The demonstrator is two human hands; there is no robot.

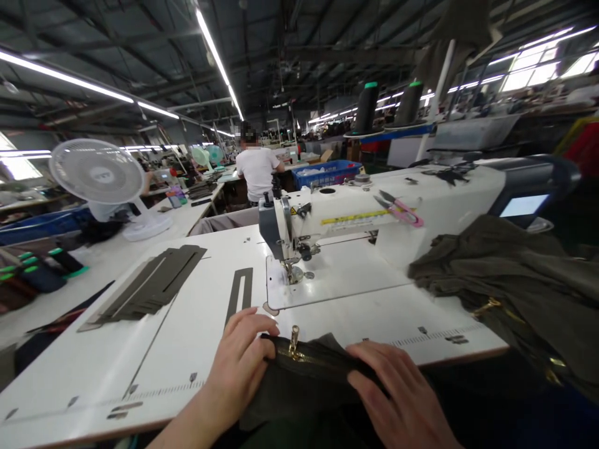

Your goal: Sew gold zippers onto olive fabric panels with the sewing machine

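Observation:
At the near edge of the white sewing table [187,349], my left hand [243,362] is closed on a dark olive fabric piece [304,386] with a brass zipper, pinching it just left of the upright zipper pull [294,342]. On the right side of the same piece lies my right hand [397,393], fingers pressed over the cloth. Beyond the hands stands a white sewing machine [355,218], its needle and presser foot [292,271] a short way past the fabric.
A heap of olive garments [505,280] lies at the right. Grey cut strips [154,284] are stacked at the left, one long strip [239,293] near the needle plate. Pink snips [402,211] rest on the machine. A white fan [100,178] and a person in a white shirt [256,169] are behind.

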